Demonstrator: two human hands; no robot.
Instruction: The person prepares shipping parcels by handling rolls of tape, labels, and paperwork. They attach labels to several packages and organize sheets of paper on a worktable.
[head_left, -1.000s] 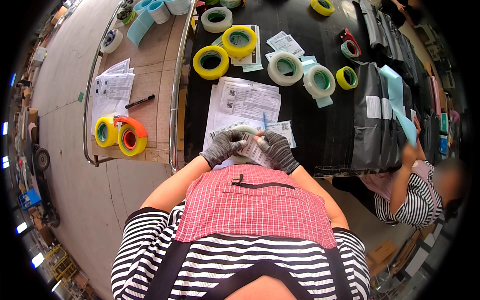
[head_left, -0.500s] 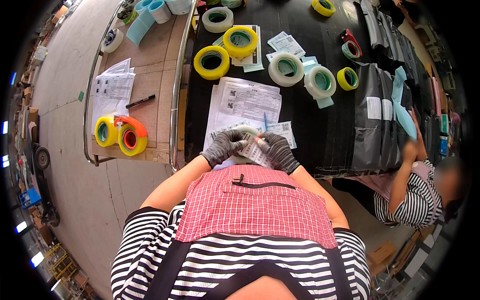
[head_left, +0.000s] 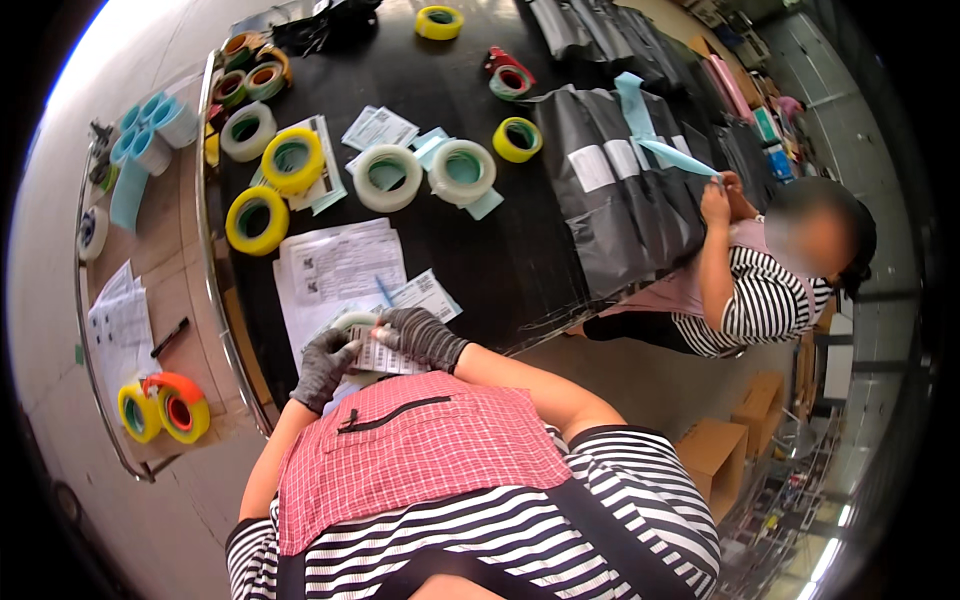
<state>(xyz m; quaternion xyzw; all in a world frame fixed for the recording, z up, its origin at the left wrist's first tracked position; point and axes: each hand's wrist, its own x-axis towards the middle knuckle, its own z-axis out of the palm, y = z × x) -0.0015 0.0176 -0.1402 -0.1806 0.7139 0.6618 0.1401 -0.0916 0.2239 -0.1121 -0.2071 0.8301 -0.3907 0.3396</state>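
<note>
At the near edge of the black table, both my hands wear grey gloves with bare fingertips. My left hand (head_left: 327, 368) is closed at the left edge of a printed white label (head_left: 380, 357). My right hand (head_left: 425, 338) pinches the same label near its top. Just behind the label, between my hands, a pale whitish tape roll (head_left: 355, 320) shows only its upper rim. Printed sheets (head_left: 345, 262) lie beyond my hands, with a blue pen (head_left: 385, 291) at their right side. More printed labels (head_left: 428, 296) lie beside my right hand.
Clear tape rolls (head_left: 388, 178) and yellow tape rolls (head_left: 257, 220) are spread over the table. Grey plastic bags (head_left: 620, 225) lie at the right, where a person (head_left: 750, 270) holds a light blue strip. A metal-railed cart (head_left: 180, 300) at left carries papers, a marker and tape.
My view has swung to the right, so the table sits further left. My hands stay at the label. The person at right has brought both hands to the light blue strip.
</note>
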